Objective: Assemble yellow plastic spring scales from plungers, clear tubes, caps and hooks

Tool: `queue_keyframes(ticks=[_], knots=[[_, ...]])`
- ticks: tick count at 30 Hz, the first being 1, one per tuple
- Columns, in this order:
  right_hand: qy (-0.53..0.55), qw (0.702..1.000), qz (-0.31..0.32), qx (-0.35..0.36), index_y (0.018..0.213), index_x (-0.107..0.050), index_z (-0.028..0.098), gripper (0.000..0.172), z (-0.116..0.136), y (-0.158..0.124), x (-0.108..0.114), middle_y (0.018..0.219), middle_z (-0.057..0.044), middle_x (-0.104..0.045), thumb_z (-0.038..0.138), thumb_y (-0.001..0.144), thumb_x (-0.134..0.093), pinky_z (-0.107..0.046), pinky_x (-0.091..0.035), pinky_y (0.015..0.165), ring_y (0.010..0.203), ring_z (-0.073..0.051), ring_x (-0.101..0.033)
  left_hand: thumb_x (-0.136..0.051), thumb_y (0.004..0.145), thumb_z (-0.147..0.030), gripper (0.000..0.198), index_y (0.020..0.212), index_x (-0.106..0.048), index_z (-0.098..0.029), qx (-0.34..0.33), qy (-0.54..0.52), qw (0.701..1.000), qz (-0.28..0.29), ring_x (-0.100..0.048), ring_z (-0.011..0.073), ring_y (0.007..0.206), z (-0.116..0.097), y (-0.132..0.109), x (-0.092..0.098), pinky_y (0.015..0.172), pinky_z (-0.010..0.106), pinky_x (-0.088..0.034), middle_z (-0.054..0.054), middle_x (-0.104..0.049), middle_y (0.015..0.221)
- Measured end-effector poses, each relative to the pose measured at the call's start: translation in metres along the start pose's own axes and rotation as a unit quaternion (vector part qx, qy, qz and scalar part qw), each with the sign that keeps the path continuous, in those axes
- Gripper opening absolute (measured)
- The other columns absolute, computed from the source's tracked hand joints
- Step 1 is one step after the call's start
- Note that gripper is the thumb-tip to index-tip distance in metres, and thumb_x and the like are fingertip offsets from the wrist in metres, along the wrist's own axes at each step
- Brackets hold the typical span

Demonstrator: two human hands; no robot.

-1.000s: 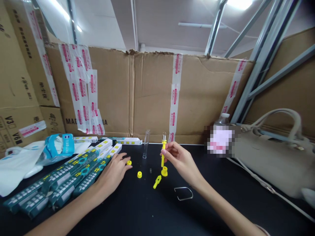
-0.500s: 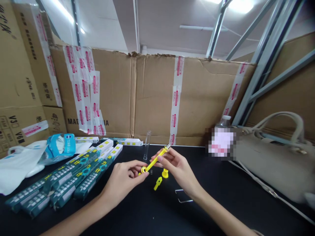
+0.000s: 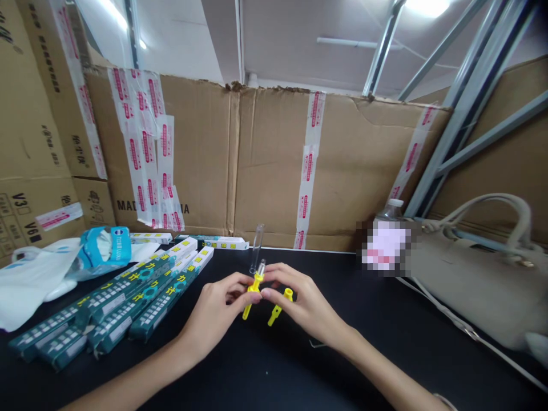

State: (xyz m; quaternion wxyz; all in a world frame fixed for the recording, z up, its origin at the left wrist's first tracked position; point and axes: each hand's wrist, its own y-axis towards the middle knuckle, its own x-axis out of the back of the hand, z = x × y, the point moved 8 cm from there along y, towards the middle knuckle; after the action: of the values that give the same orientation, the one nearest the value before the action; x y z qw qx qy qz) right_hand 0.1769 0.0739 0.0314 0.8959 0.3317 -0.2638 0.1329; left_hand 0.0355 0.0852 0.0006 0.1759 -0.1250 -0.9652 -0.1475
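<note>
Both hands meet over the middle of the black table [image 3: 265,365]. My left hand [image 3: 216,314] and my right hand [image 3: 302,302] pinch a thin yellow rod [image 3: 252,292] that stands nearly upright, with a clear tip at its top. A yellow ring part sits on the rod between my fingertips. Just right of it a short yellow piece [image 3: 274,314] lies on the table, and a yellow cap [image 3: 288,294] shows beside my right fingers. A clear tube [image 3: 257,246] stands upright behind the hands.
Several long green and yellow boxes [image 3: 128,297] lie at the left, beside a white plastic bag [image 3: 38,274] and a blue pack [image 3: 105,251]. A taped cardboard wall [image 3: 265,165] stands behind. A bottle [image 3: 387,237] and a beige handbag [image 3: 479,274] sit at the right.
My left hand left the table and joined my right on the yellow rod. The rod tilted, then came back upright, lower and further left, with a yellow ring on it.
</note>
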Motion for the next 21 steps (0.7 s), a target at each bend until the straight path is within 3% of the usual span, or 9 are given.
queue_keyframes(ticks=[3,9,14,17,21], knots=[[-0.025,0.999,-0.029,-0.031,0.120,-0.061,0.026,0.028,-0.009,0.003,0.011,0.107,-0.005,-0.070,0.034,0.094,-0.057,-0.035,-0.052,0.083,0.093,-0.020,-0.066,-0.062,0.082,-0.046,0.028,0.091,-0.063,-0.019,0.017,-0.052,0.998,-0.011,-0.070,0.0199,0.071,0.005,0.005,0.005,0.064,0.027,-0.051,0.002,-0.075,0.074],[-0.192,0.980,-0.012,-0.046,0.097,-0.072,0.025,0.018,-0.030,0.005,0.029,0.096,-0.005,-0.072,0.025,0.092,-0.055,-0.039,-0.050,0.086,0.096,-0.023,-0.064,-0.069,0.073,-0.054,0.043,0.092,-0.060,-0.016,0.063,-0.156,0.986,-0.007,-0.070,0.0202,0.066,0.017,0.011,0.006,0.062,0.029,-0.053,0.006,-0.075,0.074],[-0.256,0.954,0.053,-0.148,0.097,-0.074,0.023,0.023,-0.062,-0.001,0.051,0.097,-0.007,-0.073,0.023,0.090,-0.052,-0.038,-0.049,0.083,0.091,-0.024,-0.067,-0.074,0.070,-0.054,0.050,0.096,-0.060,-0.014,0.092,-0.183,0.979,-0.004,-0.071,0.0199,0.069,0.024,0.011,0.006,0.067,0.031,-0.054,0.006,-0.074,0.077],[-0.250,0.941,0.082,-0.213,0.086,-0.075,0.022,0.018,-0.080,-0.009,0.065,0.086,-0.006,-0.073,0.021,0.083,-0.058,-0.033,-0.049,0.072,0.078,-0.021,-0.067,-0.080,0.066,-0.044,0.047,0.098,-0.062,-0.014,0.087,-0.155,0.984,0.006,-0.072,0.0204,0.073,0.024,0.010,0.005,0.074,0.031,-0.055,0.002,-0.072,0.075],[-0.225,0.919,0.120,-0.300,0.062,-0.072,0.020,0.004,-0.100,-0.026,0.074,0.057,-0.003,-0.067,0.020,0.064,-0.075,-0.026,-0.044,0.048,0.051,-0.017,-0.061,-0.080,0.068,-0.040,0.045,0.102,-0.064,-0.014,0.088,-0.128,0.988,0.012,-0.073,0.0224,0.079,0.023,0.010,0.004,0.081,0.034,-0.055,0.003,-0.073,0.080]])
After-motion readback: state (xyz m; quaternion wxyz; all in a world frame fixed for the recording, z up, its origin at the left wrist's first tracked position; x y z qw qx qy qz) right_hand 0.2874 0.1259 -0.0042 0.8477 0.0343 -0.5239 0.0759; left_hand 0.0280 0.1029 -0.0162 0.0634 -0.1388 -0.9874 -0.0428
